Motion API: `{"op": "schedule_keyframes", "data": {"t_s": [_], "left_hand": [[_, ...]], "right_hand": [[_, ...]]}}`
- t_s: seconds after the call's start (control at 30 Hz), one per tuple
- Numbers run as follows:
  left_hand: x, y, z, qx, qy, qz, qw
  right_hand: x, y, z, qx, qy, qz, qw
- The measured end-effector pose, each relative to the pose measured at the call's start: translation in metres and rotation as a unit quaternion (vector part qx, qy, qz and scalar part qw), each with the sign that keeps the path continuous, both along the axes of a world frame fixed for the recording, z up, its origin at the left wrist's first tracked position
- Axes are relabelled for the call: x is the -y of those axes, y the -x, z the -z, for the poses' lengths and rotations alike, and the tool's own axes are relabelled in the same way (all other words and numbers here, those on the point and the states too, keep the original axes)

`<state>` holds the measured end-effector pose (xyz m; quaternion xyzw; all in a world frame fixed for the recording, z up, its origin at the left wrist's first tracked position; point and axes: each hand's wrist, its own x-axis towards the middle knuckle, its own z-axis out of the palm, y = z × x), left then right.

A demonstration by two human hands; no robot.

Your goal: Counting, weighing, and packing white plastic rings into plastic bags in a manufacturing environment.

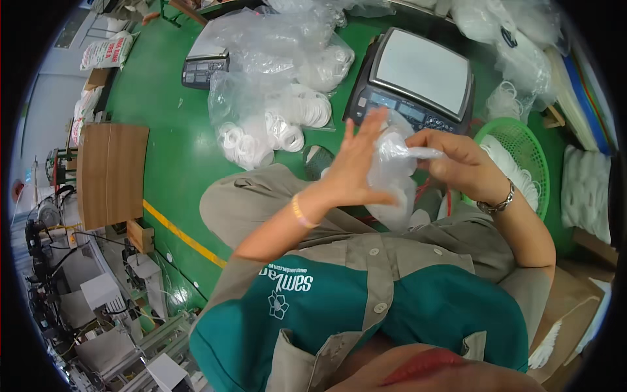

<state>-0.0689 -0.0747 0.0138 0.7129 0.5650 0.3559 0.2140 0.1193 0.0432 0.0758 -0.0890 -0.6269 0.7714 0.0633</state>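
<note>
With the plastic bag over the lap as the clock's centre, the right hand is on its 2 o'clock side, thumb and fingers pinching the bag's twisted neck. The left hand, at 10 o'clock, is open, fingers spread and thumb overlapping the bag's near side; how firmly it presses, I cannot tell. The bag's pale contents are hard to make out.

Room around the hands is tight. At 12 to 1 o'clock the front edge of the large scale lies just beyond the left fingertips, which overlap it in the view; contact cannot be told. At 3 o'clock the rim of the green mesh basket, holding white rings, sits just beside the right wrist. The bent left knee bounds the 8 to 9 o'clock side.

At 10 to 11 o'clock, clear bags of white rings reach almost to the small scale. Past them, green floor stretches widely toward the cardboard box at 9 o'clock, a yellow stripe edging it at 8.
</note>
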Motion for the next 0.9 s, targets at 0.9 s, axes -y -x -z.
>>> {"op": "schedule_keyframes", "data": {"t_s": [0.9], "left_hand": [[-0.040, 0.075, 0.024, -0.053, 0.209, 0.080, 0.973]], "right_hand": [[-0.023, -0.018, 0.126, 0.336, -0.569, -0.203, 0.722]]}}
